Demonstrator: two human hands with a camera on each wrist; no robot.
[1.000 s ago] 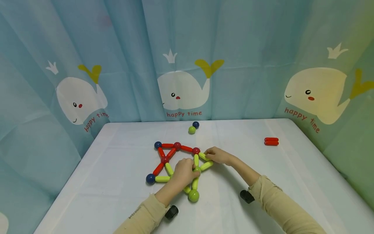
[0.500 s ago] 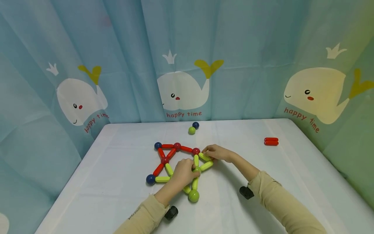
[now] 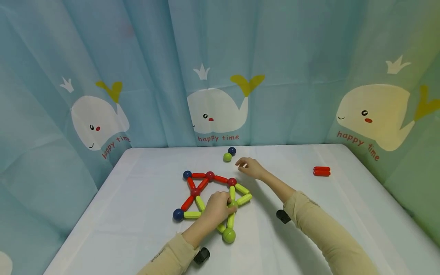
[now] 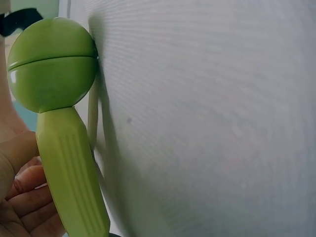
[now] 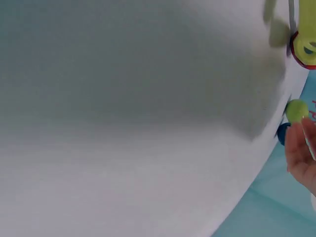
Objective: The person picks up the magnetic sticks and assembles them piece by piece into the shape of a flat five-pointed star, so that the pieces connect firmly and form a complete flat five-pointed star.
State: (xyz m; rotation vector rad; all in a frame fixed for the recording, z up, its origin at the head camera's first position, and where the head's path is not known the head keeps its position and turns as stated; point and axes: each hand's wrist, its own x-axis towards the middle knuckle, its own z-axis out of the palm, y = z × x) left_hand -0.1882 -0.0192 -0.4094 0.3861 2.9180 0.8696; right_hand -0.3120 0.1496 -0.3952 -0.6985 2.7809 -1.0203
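A flat frame of magnetic rods and balls lies on the white table. Its far left part has red rods [image 3: 187,203], red balls [image 3: 210,175] and blue balls [image 3: 178,214]; the near right part has yellow-green rods [image 3: 245,199]. My left hand [image 3: 215,209] pinches a green ball [image 3: 233,206] in the frame, covering some rods. In the left wrist view a green ball [image 4: 52,64] and a rod [image 4: 74,173] stand close to that hand. My right hand [image 3: 252,168] is above the table beyond the frame, fingers loosely bent around nothing, near a loose green ball [image 3: 227,157].
A loose blue ball [image 3: 232,151] sits beside the loose green one at the table's far edge. Two red rods [image 3: 321,171] lie side by side at the far right. A curtain with whales [image 3: 220,110] hangs behind the table.
My right hand has let go of the yellow-green rod at the frame's right corner and moved away toward the loose balls. The left hand keeps its place. The view has tilted slightly.
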